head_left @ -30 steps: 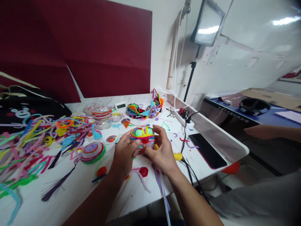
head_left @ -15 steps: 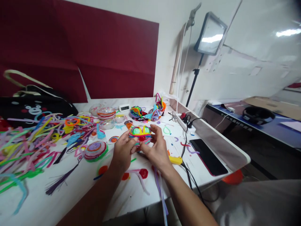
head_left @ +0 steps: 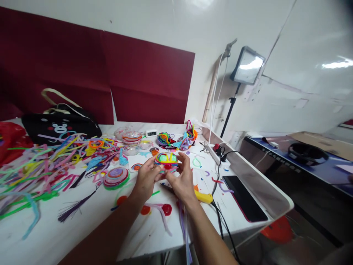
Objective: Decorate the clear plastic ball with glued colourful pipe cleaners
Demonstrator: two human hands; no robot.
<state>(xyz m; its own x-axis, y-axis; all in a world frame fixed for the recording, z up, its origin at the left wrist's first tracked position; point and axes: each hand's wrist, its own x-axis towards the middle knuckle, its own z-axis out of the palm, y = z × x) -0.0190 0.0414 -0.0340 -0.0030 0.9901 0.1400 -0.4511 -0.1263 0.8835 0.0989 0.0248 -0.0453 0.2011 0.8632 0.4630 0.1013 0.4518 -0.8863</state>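
Observation:
Between my hands is a small rounded craft piece (head_left: 167, 159) made of coiled colourful pipe cleaners, with two green rounds, yellow strips and a red spot. My left hand (head_left: 147, 177) grips its left side, thumb on the near face. On its right side my right hand (head_left: 182, 179) is closed, fingers over the far edge and thumb in front. A yellow-handled tool (head_left: 203, 197), perhaps a glue gun, lies just right of my right wrist, partly hidden by it. Left of my hands rests a pink and purple coiled disc (head_left: 116, 177) with a dark tassel (head_left: 79, 206).
Loose pipe cleaners (head_left: 57, 162) heap over the table's left side, before a black bag (head_left: 60, 127). Clear bowls (head_left: 131, 138) and a small digital clock (head_left: 151, 133) stand at the back. On the right are a phone (head_left: 244, 198), a power strip (head_left: 217, 154) and black cables.
The camera view has tilted up and turned slightly left, so the table sits lower and further right in the picture. Both hands keep hold of the craft piece, with little change in grip.

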